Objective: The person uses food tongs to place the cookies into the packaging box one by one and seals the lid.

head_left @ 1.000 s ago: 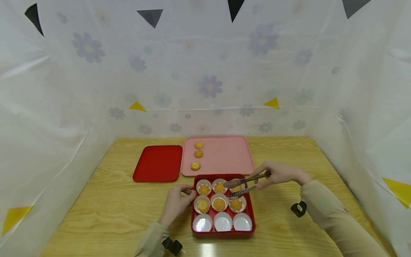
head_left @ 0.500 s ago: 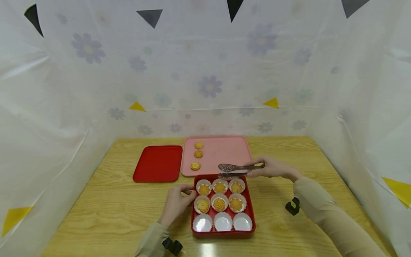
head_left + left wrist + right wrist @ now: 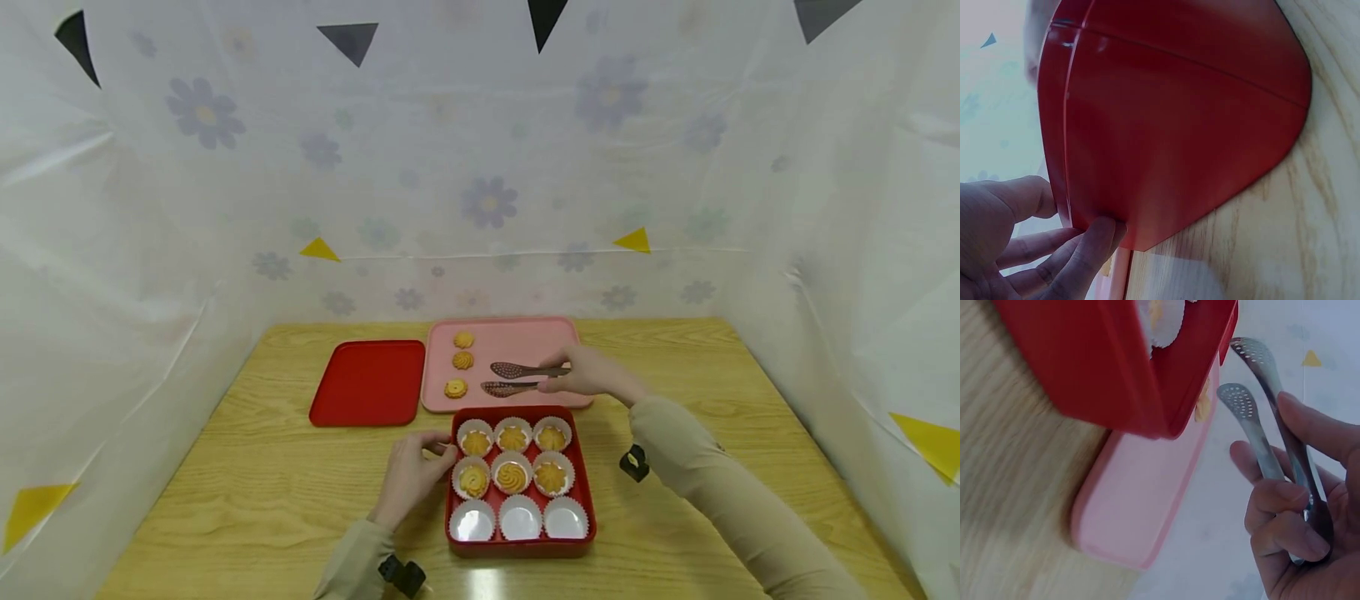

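Note:
A red box (image 3: 587,508) holds white paper cups in three rows. Piped cookies (image 3: 512,477) sit in the back and middle rows; the front three cups (image 3: 521,518) show only their white insides. My left hand (image 3: 417,468) grips the box's left side near the back corner, its fingers (image 3: 1094,244) against the outer wall in the left wrist view. In my right hand (image 3: 588,372) are metal tongs (image 3: 1272,434) with perforated heads, spread apart with nothing between them. They hang over the pink tray (image 3: 536,337), to the right of its three cookies (image 3: 462,360).
A flat red tray (image 3: 367,382) lies left of the pink one. Everything stands on a wooden table (image 3: 262,492). White flower-patterned sheeting (image 3: 487,150) encloses the back and sides.
My right hand has carried the spread tongs from the box's back right cup up and left, over the pink tray. My left hand stays at the box's side.

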A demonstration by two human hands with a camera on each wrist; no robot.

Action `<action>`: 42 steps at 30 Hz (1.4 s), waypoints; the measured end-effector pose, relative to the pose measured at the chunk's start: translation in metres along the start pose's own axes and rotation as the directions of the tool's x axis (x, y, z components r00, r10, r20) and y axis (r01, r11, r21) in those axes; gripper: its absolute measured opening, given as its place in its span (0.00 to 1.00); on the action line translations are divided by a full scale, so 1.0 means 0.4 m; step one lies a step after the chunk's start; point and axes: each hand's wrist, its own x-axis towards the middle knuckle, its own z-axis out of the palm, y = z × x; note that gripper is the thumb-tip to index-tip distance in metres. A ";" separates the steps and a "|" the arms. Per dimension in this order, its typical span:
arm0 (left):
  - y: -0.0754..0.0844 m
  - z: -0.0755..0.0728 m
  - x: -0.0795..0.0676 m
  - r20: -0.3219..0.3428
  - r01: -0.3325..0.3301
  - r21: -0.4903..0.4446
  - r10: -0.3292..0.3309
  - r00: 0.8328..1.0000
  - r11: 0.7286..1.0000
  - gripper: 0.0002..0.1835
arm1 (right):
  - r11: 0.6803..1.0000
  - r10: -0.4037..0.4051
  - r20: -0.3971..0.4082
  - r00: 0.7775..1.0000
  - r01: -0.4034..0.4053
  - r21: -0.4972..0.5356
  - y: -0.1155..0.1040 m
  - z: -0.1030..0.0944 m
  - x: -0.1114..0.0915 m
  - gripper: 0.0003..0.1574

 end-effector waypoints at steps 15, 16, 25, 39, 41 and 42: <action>-0.002 -0.002 0.005 0.002 0.015 -0.009 -0.014 1.000 1.000 0.11 | 0.983 0.103 0.014 0.995 -0.100 -0.153 -0.102 0.049 0.137 0.13; -0.003 -0.002 0.005 0.002 0.011 -0.007 -0.011 1.000 1.000 0.11 | 0.982 0.111 0.015 0.994 -0.107 -0.154 -0.105 0.052 0.144 0.13; -0.004 -0.003 0.005 -0.006 0.003 0.004 -0.003 1.000 1.000 0.11 | 0.951 0.179 0.032 0.983 -0.164 -0.261 -0.145 0.074 0.185 0.14; -0.001 -0.004 0.005 -0.005 0.008 0.006 -0.008 1.000 1.000 0.11 | 0.928 0.196 0.013 0.980 -0.182 -0.324 -0.177 0.107 0.206 0.14; -0.001 -0.004 0.004 -0.004 0.007 0.011 -0.007 1.000 1.000 0.11 | 0.928 0.197 0.012 0.980 -0.182 -0.325 -0.180 0.108 0.207 0.14; 0.000 -0.003 0.004 -0.003 0.007 0.011 -0.007 1.000 1.000 0.11 | 0.928 0.197 0.010 0.980 -0.183 -0.324 -0.180 0.109 0.207 0.14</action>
